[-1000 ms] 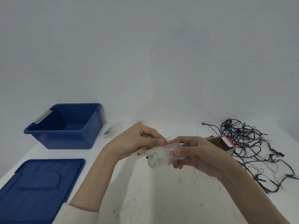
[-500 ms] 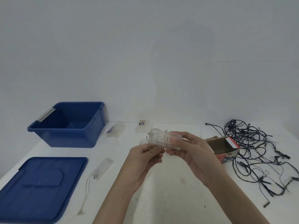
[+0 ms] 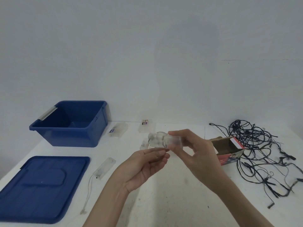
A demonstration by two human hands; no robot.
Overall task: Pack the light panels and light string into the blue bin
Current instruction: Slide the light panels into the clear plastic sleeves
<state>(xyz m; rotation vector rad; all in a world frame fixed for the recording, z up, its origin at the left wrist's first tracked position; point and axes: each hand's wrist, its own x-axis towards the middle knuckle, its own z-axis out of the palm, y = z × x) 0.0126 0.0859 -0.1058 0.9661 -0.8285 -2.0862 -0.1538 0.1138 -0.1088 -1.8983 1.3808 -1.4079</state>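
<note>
My right hand grips a clear plastic light panel above the table's middle, with its thumb and fingers round the panel's right end. Just below it my left hand is palm up and pinches a thin piece hanging from the panel; what that piece is I cannot tell. The open blue bin stands at the back left and looks empty. A second clear panel with a thin wire lies beside the lid. Two more clear panels lie near the wall. A tangled black light string sprawls at the right.
The blue bin lid lies flat at the front left. An open cardboard box rests on its side between my right hand and the black string. The white table meets a pale wall just behind the bin.
Both hands have lifted the clear panel and moved it away from me. My left hand dropped from on top of it to underneath, palm up. The view shifted, uncovering the panel beside the lid.
</note>
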